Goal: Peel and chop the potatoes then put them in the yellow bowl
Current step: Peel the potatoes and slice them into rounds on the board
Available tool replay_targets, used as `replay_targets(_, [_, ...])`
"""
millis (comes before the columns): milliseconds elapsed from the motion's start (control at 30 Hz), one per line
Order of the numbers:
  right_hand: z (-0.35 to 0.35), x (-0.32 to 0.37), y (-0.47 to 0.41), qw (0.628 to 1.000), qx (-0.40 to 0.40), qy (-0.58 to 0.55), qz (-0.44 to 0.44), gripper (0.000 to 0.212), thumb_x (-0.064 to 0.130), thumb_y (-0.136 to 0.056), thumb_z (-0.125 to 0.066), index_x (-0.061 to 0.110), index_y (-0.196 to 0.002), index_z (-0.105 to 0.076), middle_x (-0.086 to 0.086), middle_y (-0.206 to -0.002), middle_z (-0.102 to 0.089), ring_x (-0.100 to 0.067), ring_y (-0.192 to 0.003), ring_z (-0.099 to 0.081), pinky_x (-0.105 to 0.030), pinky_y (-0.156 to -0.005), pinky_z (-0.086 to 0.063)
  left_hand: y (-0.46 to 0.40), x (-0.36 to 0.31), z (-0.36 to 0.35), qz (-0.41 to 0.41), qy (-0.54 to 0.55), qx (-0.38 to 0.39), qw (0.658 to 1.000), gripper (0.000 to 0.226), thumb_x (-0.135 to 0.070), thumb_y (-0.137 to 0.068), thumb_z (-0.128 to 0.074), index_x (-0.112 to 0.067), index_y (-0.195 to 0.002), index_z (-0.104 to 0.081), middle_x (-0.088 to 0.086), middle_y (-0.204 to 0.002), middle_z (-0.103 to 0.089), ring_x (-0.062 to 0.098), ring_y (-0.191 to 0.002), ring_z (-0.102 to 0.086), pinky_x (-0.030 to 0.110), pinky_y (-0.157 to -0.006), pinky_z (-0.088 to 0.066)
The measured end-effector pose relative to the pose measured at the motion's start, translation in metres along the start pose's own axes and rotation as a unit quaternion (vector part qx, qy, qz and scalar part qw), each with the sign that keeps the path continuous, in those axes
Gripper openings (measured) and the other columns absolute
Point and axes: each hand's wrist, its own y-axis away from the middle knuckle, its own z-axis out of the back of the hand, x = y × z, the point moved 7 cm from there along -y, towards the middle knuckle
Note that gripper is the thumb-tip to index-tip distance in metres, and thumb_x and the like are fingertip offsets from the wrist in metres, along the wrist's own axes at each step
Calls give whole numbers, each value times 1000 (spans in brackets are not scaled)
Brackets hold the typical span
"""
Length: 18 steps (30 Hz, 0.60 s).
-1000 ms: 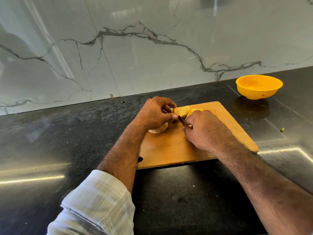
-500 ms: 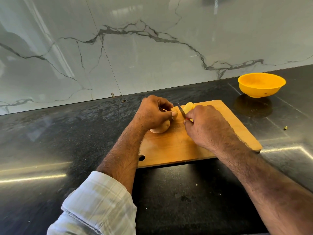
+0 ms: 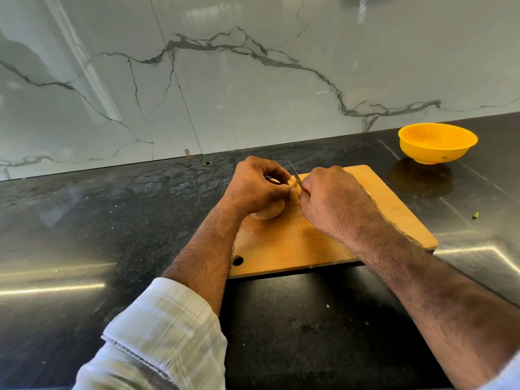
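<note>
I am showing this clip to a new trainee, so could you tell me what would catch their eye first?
Most likely the two hands at the centre of the wooden cutting board: the left hand grips a potato, and the right hand holds a small knife against it. Next, the bright yellow bowl at the far right of the dark countertop, below the veined marble wall.

On the black table (image 3: 84, 249) lies a wooden cutting board (image 3: 394, 215). Over its far part, the left hand (image 3: 257, 187) curls its fingers round a potato (image 3: 268, 211) resting on the board. The right hand (image 3: 332, 204) grips a knife (image 3: 295, 173), whose blade points up and away, touching the potato's top. A yellow bowl (image 3: 437, 143) stands well apart, right of the board, near the marble wall (image 3: 253, 80).
</note>
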Motion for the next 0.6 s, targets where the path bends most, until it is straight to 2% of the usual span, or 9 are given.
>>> replay_targets(100, [-1, 1, -4, 1000, 7, -5, -1, 22, 31, -98, -68, 14, -112, -70, -1, -78, -59, -14, -70, -61, -33, -79, -62, 0, 2, 1, 9, 1, -2, 1000, 14, -26, -81, -91, -24, -93, -83, -13, -89, -79, -5, -86, -71, 5, -66, -52])
replay_targets(200, [-2, 1, -5, 1000, 4, -7, 0, 23, 31, -98, -69, 13, -112, -71, 0, -77, -59, -12, -68, -59, -32, -79, -62, 0, 0, 1, 9, 4, 1, 1000, 12, -25, -82, -91, -23, -92, -84, -13, -88, -79, -2, -87, -72, 12, -72, -56])
replay_targets(400, [-12, -5, 7, 999, 38, 38, -9, 31, 36, -98, -67, 18, -123, -68, -2, -94, -63, -17, -86, -62, -29, -75, -58, 0, 0, 0, 26, 1, 2, 1000, 21, -31, -76, -95, -26, -93, -84, -13, -91, -79, 2, -92, -74, 30, -86, -63])
replay_targets(600, [-15, -3, 6, 998, 40, 46, -22, 33, 36, -97, -67, 18, -125, -65, -2, -96, -61, -19, -88, -61, -30, -78, -58, 2, 1, 2, 41, 3, 3, 999, 22, -29, -76, -95, -25, -94, -83, -11, -92, -79, 3, -91, -73, 29, -84, -64])
